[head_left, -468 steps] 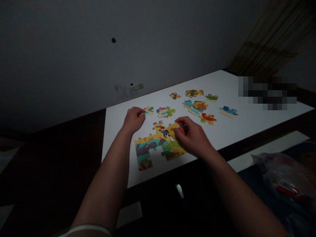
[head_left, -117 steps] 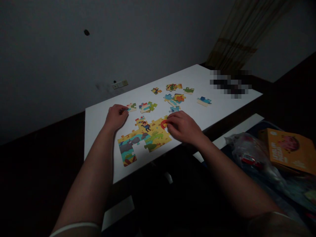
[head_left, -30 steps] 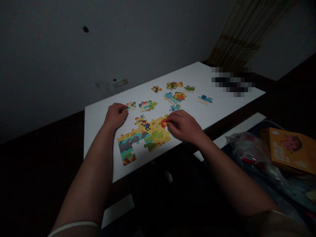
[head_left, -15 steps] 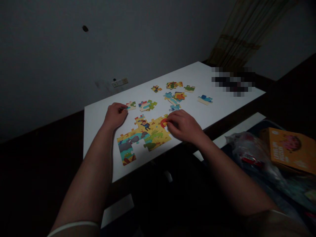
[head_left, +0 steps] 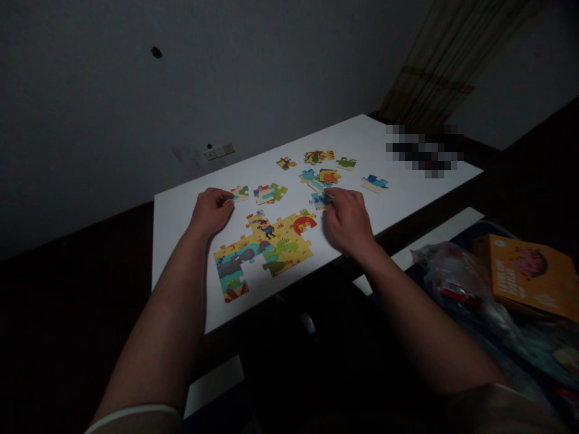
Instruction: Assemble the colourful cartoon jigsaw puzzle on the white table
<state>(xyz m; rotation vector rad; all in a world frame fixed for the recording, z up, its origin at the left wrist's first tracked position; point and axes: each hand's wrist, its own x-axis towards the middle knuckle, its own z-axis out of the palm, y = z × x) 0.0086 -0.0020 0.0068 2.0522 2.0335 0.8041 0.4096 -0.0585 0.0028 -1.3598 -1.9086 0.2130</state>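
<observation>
A partly joined jigsaw puzzle (head_left: 284, 241) lies near the front edge of the white table, showing a hippo, a crocodile, a lion and a figure in blue. To its upper left, my left hand (head_left: 211, 212) is closed, with its fingertips pinching the edge of a puzzle piece (head_left: 241, 193). My right hand (head_left: 349, 220) is right of the lion, its thumb and index finger closed at a blue puzzle piece (head_left: 318, 201); the fingers partly cover that piece.
Loose puzzle pieces lie behind the joined part: a small stack (head_left: 269, 193), several overlapping ones (head_left: 328, 175), and a blue one (head_left: 375, 183) farther right. An orange puzzle box (head_left: 531, 274) and a clear plastic bag (head_left: 452, 274) sit low at the right.
My right hand has left the lion part of the puzzle and moved up and slightly right to the blue piece, uncovering the lion. My left hand stays put.
</observation>
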